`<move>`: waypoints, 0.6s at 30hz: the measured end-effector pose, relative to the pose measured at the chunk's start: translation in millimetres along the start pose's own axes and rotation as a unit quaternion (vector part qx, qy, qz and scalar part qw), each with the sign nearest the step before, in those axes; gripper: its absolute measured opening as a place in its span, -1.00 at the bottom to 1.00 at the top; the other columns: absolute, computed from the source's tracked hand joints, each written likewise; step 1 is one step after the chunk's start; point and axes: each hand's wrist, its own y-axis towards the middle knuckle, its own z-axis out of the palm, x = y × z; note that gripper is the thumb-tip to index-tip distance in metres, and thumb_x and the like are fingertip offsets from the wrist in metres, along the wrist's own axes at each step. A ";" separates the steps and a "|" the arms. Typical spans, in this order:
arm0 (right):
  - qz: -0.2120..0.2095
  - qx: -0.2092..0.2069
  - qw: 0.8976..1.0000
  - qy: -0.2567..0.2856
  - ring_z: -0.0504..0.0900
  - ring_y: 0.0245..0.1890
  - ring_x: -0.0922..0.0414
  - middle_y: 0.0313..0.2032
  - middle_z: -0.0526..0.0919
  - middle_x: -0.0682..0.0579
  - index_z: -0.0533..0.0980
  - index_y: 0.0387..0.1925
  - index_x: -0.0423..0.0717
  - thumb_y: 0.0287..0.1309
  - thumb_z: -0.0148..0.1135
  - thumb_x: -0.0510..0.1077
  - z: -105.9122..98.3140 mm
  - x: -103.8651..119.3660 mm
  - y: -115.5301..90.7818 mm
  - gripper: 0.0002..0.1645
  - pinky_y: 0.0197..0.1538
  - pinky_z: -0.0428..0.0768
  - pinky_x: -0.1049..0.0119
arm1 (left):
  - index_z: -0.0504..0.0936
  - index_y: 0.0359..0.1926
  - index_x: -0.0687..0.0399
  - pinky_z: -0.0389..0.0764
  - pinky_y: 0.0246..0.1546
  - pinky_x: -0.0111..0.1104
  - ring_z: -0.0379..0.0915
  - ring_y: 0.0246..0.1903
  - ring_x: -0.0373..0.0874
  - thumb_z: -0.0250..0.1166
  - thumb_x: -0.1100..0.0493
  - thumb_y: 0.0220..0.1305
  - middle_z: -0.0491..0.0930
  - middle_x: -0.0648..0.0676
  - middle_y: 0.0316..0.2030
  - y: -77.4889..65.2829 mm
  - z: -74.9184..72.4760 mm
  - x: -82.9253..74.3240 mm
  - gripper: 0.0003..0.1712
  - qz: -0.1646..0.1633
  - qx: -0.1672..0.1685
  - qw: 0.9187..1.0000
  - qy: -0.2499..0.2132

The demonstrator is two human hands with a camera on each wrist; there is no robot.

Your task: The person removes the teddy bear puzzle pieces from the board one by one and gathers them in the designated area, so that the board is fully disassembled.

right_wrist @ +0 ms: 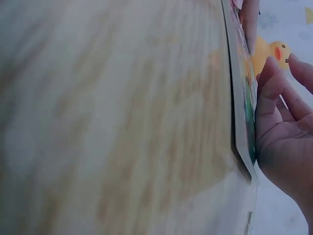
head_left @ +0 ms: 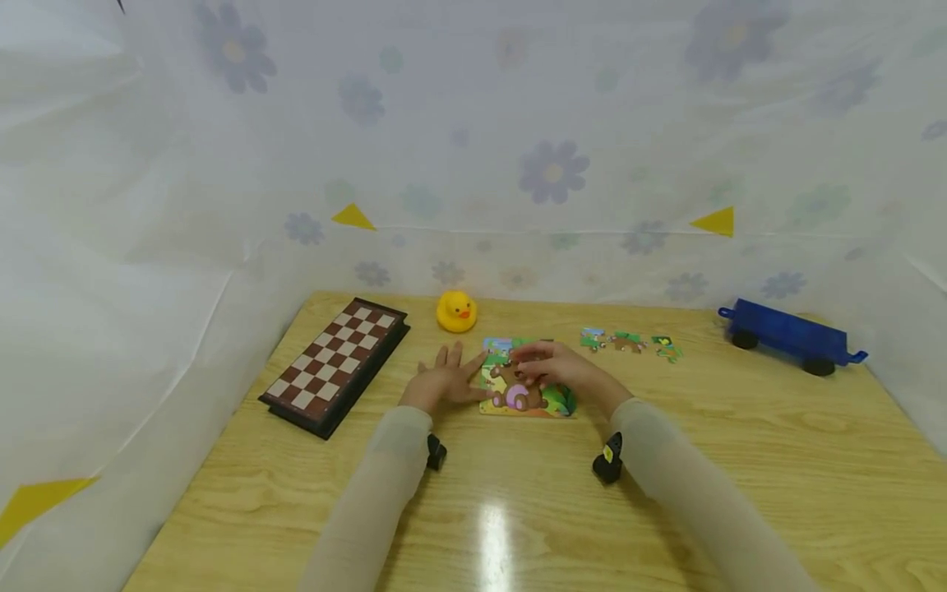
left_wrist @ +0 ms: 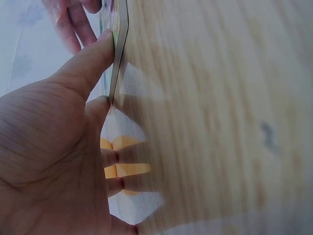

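Observation:
A jigsaw puzzle of a brown bear [head_left: 521, 400] lies flat on the table in front of me. My left hand [head_left: 444, 385] is spread at its left side, with the thumb and index finger resting on the puzzle's edge and the other fingers on the wood. Over the upper right part of the puzzle, my right hand [head_left: 564, 370] has its fingers loosely bent, tips close to the bear's head. Nothing shows between those fingers, and the hand hides part of the picture. In the right wrist view the heel of this hand [right_wrist: 288, 139] is right at the board's surface.
Loose puzzle pieces [head_left: 629, 342] lie right of the puzzle, near the back. A yellow rubber duck [head_left: 456, 312] sits behind my left hand. The checkered board [head_left: 336, 358] stands at the left, a blue toy wagon [head_left: 787, 333] at the far right. A white flowered curtain [head_left: 459, 173] hangs behind.

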 end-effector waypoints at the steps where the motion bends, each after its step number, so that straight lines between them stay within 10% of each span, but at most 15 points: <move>1: 0.000 0.002 1.000 -0.003 0.60 -0.35 0.15 0.11 0.50 -0.20 0.34 0.26 -0.25 0.27 0.18 -0.11 0.6 -0.3 1.2 -0.41 -0.37 0.57 0.33 | -0.23 0.47 -0.45 -0.28 0.29 0.25 -0.57 0.43 0.13 -0.01 -0.45 0.21 -0.45 0.14 0.47 0.1 0.3 0.3 -0.07 0.001 -0.001 1.000 -0.001; 18: 0.032 -0.028 0.999 -0.010 0.55 -0.40 0.17 -0.10 0.60 -0.09 0.42 0.18 -0.24 0.29 0.15 -0.14 12.1 3.4 8.6 -0.53 -0.32 0.58 0.35 | -0.22 0.47 -0.47 -0.28 0.28 0.26 -0.56 0.44 0.11 0.00 -0.47 0.19 -0.46 0.13 0.47 1.9 2.5 0.9 -0.05 -0.006 -0.002 1.000 -0.002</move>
